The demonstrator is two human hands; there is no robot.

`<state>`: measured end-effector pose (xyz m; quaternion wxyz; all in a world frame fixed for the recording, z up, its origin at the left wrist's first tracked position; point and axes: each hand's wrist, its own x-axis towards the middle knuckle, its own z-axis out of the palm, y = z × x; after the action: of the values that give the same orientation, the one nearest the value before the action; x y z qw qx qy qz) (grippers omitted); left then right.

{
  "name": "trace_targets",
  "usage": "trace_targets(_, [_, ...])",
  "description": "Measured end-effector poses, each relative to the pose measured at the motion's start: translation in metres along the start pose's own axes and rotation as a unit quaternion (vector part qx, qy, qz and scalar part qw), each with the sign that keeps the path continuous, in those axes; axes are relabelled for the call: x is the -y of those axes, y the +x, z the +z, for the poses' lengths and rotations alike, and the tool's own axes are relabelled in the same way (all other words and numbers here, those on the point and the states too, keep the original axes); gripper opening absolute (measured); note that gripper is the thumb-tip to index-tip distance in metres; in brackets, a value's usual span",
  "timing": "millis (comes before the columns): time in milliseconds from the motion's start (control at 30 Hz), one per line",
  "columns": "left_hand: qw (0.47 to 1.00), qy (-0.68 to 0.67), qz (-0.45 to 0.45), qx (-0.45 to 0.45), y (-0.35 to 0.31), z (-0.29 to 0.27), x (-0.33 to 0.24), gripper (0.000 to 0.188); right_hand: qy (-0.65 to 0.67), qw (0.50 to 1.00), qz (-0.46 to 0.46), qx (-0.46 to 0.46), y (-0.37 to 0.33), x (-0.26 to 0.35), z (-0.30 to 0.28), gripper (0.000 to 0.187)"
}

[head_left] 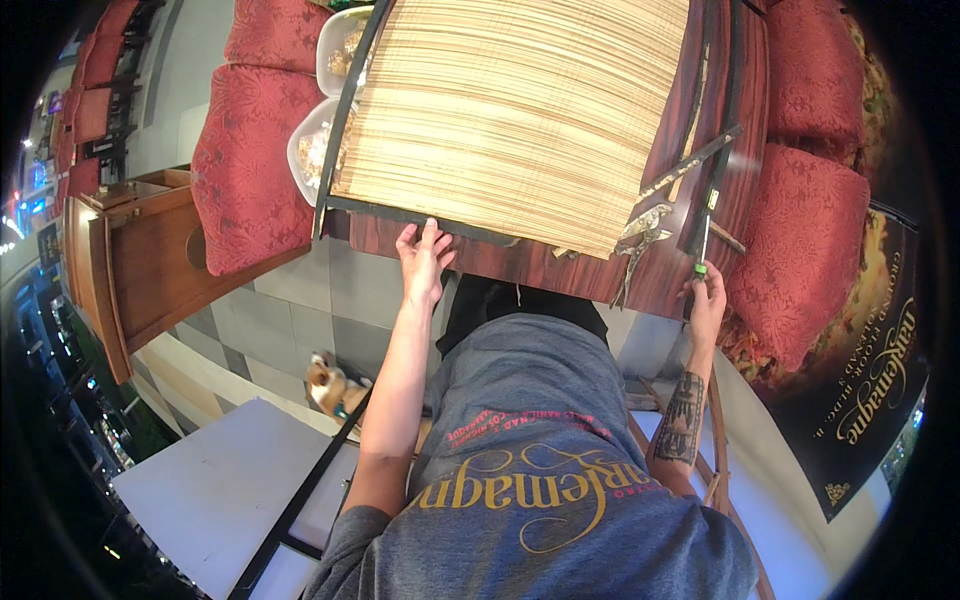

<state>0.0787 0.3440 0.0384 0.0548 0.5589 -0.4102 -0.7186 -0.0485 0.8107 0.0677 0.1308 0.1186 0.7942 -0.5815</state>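
Observation:
A large slatted panel of pale bamboo-like strips lies on the dark red-brown table, with a black frame strip along its left and near edges. At the near edge, my left hand pinches this frame strip, one digit on top. Over the table's right part, my right hand is closed on a screwdriver with a green handle; its thin shaft points away from me. Silver locking pliers lie by the panel's near right corner, left of the screwdriver.
Loose dark wooden strips lie along the table's right side. White tubs with small pieces stand left of the panel. Red cushioned chairs flank the table. A brown-and-white dog is on the floor near my left arm.

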Motion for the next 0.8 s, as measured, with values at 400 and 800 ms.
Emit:
trace_targets(400, [0.996,-0.026,-0.085,0.027,0.015,0.013,-0.005,0.054,-0.217,0.874,-0.081,0.426,0.027,0.124,0.270,0.021])
trace_targets(800, [0.993,-0.052,-0.103,0.003,0.018,-0.006,-0.051,0.041,-0.288,0.797,-0.136,0.513,0.049,0.109,0.330,0.011])
